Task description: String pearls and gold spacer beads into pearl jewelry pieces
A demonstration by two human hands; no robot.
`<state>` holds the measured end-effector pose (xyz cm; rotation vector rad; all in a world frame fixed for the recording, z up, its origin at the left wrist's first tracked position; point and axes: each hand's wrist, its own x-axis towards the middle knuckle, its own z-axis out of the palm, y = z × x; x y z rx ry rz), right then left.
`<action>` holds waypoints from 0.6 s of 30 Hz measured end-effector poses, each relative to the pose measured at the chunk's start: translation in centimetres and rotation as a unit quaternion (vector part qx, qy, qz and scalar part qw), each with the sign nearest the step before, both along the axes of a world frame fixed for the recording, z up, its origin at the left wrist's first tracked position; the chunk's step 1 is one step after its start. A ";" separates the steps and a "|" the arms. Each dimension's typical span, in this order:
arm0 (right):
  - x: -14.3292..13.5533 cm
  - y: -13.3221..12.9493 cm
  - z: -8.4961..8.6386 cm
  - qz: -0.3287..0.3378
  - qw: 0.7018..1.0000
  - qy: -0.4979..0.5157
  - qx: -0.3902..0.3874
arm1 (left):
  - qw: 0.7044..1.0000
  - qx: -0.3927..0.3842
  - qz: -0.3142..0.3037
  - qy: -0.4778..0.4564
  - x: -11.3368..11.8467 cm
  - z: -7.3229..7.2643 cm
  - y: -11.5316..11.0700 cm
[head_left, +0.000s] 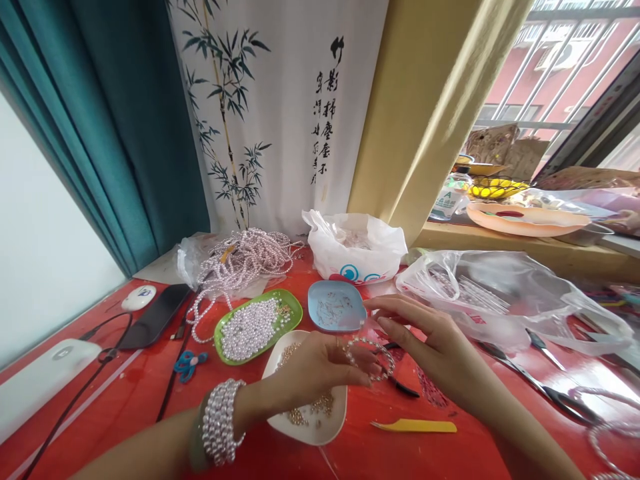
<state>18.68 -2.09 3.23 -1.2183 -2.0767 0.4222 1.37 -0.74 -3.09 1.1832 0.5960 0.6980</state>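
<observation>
My left hand (320,360) reaches over the cream dish (333,433) and holds a ring of shiny beads (391,363) by its left side. Beads of several strands wrap that wrist as a bracelet (223,420). My right hand (415,327) hovers just above the ring, its fingers stretched out and thumb apart; I see nothing clearly held in it. By its fingertips is a blue dish (337,303) with small metal pieces. Gold beads (320,403) lie in the cream dish, partly hidden under my left hand. White beads (250,327) fill much of a green dish (287,303).
Yellow tweezers (415,425) lie at the front, and dark-handled pliers (405,388) sit behind the ring. Scissors (545,390) and a clear plastic bag (525,287) are on the right. A white bag (355,250) and heaped bead strands (250,257) stand at the back.
</observation>
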 end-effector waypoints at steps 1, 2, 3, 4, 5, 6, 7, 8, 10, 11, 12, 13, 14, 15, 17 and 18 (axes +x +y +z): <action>-0.1 -0.1 0.0 0.001 1.000 -0.002 0.007 | 1.000 -0.002 0.001 -0.003 0.0 0.0 0.0; -0.2 -0.2 0.1 0.000 1.000 -0.003 0.014 | 1.000 0.000 0.002 -0.003 0.1 -0.1 -0.1; -0.4 -0.3 0.1 -0.002 1.000 -0.005 0.021 | 1.000 0.004 0.002 0.000 0.1 0.0 -0.1; -0.4 -0.4 0.1 -0.006 1.000 -0.007 0.027 | 1.000 0.006 0.004 0.004 0.1 0.0 -0.1; -0.5 -0.5 0.1 -0.013 0.999 -0.008 0.034 | 1.000 0.006 0.006 0.009 0.2 0.0 -0.1; -0.5 -0.5 0.1 -0.022 0.999 -0.010 0.042 | 1.000 0.003 0.005 0.014 0.2 0.1 -0.1; -0.5 -0.6 0.1 -0.033 0.998 -0.012 0.050 | 1.000 0.000 0.001 0.018 0.2 0.2 -0.1; -0.5 -0.6 0.1 -0.043 0.997 -0.012 0.056 | 1.000 -0.003 -0.003 0.020 0.2 0.3 -0.1; -0.4 -0.6 0.1 -0.057 0.996 -0.008 0.060 | 1.000 -0.005 -0.012 0.021 0.1 0.4 -0.1; -0.3 -0.6 0.1 -0.060 0.996 -0.006 0.059 | 1.000 -0.001 -0.016 0.021 0.0 0.5 0.0; -0.3 -0.6 0.0 -0.063 0.996 -0.004 0.056 | 1.000 0.007 -0.018 0.023 -0.1 0.6 0.0; -0.3 -0.6 0.0 -0.066 0.996 -0.001 0.056 | 0.999 0.017 -0.019 0.028 -0.1 0.7 0.0; -0.2 -0.5 0.0 -0.073 0.996 0.001 0.056 | 0.999 0.027 -0.019 0.036 -0.2 0.7 0.1; -0.3 -0.5 -0.1 -0.079 0.995 0.002 0.055 | 0.998 0.034 -0.019 0.043 -0.2 0.8 0.1; -0.3 -0.4 -0.2 -0.085 0.995 0.000 0.050 | 0.998 0.040 -0.006 0.039 -0.3 0.8 0.2; -0.3 -0.3 -0.2 -0.085 0.995 -0.005 0.049 | 0.999 0.042 0.006 0.033 -0.3 0.8 0.3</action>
